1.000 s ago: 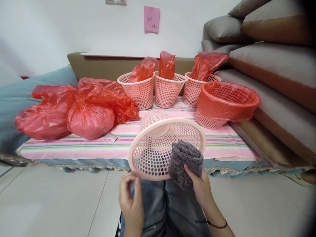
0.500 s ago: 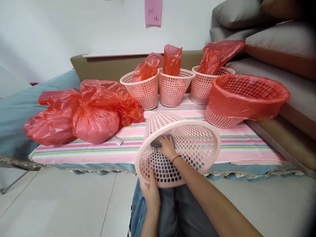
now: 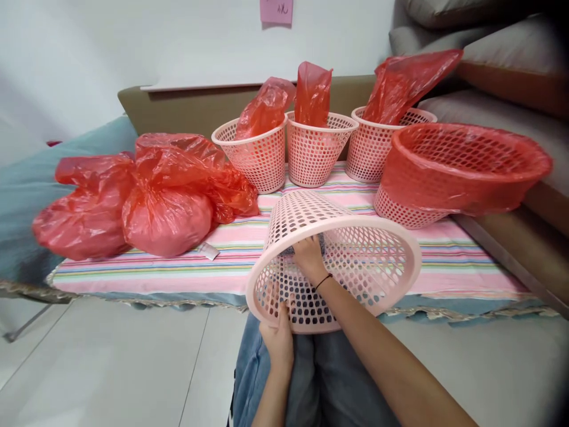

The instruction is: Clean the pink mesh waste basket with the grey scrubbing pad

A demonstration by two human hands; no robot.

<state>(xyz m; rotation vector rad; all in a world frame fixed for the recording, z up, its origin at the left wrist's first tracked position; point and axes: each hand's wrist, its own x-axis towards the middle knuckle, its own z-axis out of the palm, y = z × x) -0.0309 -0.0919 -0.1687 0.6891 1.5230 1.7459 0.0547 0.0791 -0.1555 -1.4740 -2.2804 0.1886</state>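
Observation:
A pale pink perforated plastic basket (image 3: 338, 223) lies tipped on its side over my knees and the bench edge, its wide mouth facing me. My left hand (image 3: 279, 335) grips the lower left rim, thumb inside and fingers behind the wall. Inside the basket, my right hand (image 3: 310, 259) presses a dark grey cloth (image 3: 322, 244) against the inner wall. Most of the cloth is hidden behind the fingers. A thin dark band circles my right wrist.
Three upright pink baskets (image 3: 255, 155) with red plastic bags stand at the back. A basket lined with a red bag (image 3: 448, 187) is at right, beside stacked cushions (image 3: 520, 65). Tied red bags (image 3: 166, 219) lie at left on the striped cloth (image 3: 231, 252).
My right hand has shifted slightly right inside the basket with the grey cloth. The basket appears slightly farther right, my left hand still on its rim. The camera view has tilted down a little.

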